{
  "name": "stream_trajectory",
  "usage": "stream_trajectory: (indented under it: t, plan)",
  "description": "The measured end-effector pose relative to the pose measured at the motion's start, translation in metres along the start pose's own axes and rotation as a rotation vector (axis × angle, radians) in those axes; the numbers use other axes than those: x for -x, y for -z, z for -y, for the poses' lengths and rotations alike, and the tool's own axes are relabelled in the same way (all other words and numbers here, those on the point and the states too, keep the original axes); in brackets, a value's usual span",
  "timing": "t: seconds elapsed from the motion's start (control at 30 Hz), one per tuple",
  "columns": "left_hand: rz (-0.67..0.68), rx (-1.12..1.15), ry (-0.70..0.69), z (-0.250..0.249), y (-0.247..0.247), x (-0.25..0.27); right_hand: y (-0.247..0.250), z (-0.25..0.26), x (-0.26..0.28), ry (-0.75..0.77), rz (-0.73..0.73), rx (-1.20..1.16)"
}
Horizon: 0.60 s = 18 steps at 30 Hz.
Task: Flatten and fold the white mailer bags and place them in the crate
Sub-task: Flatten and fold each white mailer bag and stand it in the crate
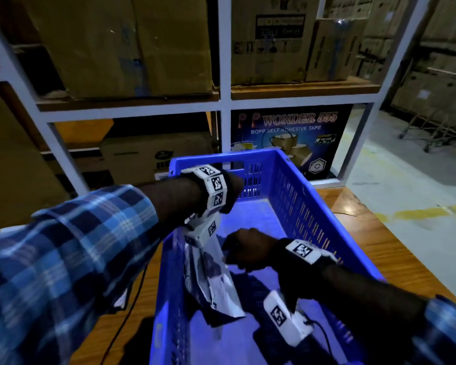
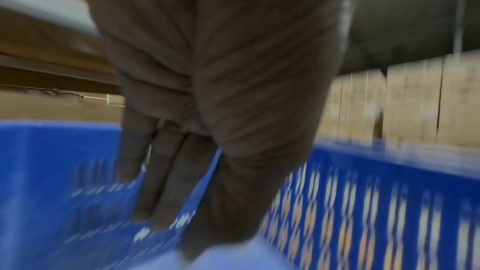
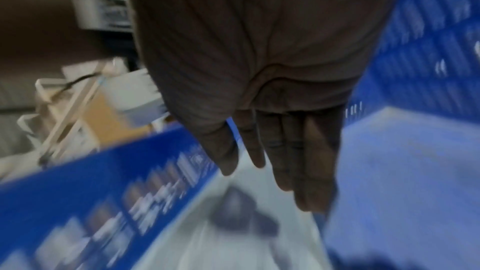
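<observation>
The white mailer bag (image 1: 213, 280) hangs, creased and partly folded, inside the blue crate (image 1: 298, 206), which stands on the wooden counter (image 1: 379, 241). The left hand (image 2: 207, 130) is over the far end of the crate with its fingers straight and holding nothing. The right hand (image 1: 248, 250) is just beside the bag; its fingers look extended in the blurred wrist view, so it seems released.
</observation>
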State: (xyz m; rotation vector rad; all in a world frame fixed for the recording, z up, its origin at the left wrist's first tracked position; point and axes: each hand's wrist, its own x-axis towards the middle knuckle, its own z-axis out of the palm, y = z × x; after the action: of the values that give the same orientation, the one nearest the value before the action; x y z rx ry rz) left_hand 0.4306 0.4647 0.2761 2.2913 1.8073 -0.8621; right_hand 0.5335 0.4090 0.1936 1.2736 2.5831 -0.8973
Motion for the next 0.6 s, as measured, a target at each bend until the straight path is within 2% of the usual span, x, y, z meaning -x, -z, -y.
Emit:
stream_trajectory:
  t: [0.1, 0.2, 0.3, 0.4, 0.47, 0.6]
  plan:
    - [-0.182, 0.066, -0.020, 0.019, 0.014, 0.004, 0.033, 0.000, 0.001, 0.017, -0.070, 0.088]
    - [-0.424, 0.226, -0.030, 0.043, 0.025, 0.042, 0.063, 0.011, -0.002, 0.020, -0.114, 0.115]
    - [-0.629, 0.368, 0.061, 0.077, 0.020, 0.084, 0.088, 0.040, -0.002, 0.001, -0.119, 0.138]
    - [-0.796, 0.441, 0.122, 0.112, 0.011, 0.135, 0.111, 0.091, 0.011, 0.101, -0.100, 0.249]
    - [-0.882, 0.496, 0.152, 0.133, 0.000, 0.168, 0.123, 0.136, 0.027, 0.171, -0.179, 0.382]
    - [-1.032, 0.541, 0.160, 0.170, -0.036, 0.232, 0.124, 0.220, 0.041, 0.251, -0.297, 0.472]
